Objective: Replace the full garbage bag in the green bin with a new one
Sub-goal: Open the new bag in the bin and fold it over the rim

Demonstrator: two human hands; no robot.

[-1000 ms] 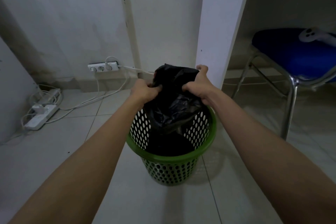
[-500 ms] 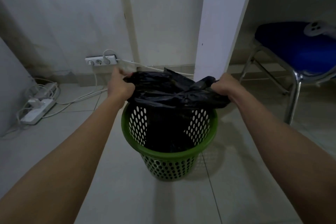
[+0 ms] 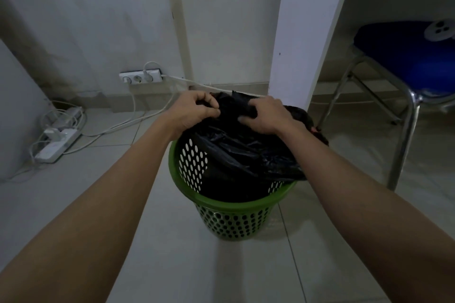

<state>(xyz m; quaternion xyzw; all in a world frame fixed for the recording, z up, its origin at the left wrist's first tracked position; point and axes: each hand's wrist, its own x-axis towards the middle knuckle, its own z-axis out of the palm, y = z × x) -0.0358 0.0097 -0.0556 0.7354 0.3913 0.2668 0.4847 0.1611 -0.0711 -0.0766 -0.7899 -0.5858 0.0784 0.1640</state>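
Drawn back together above the green bin [image 3: 221, 204]: left hand [image 3: 190, 112], right hand [image 3: 264, 115], both pinching black bag [image 3: 241, 152]; liner unseated or removed, unclear.

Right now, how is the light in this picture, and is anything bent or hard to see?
Head view: dim, bluish light with soft shadows; the black bag loses its folds in the dark inside the green bin. Head view: the wide lens stretches both forearms and tilts the white post. Head view: no glare; left hand and right hand look sharp.
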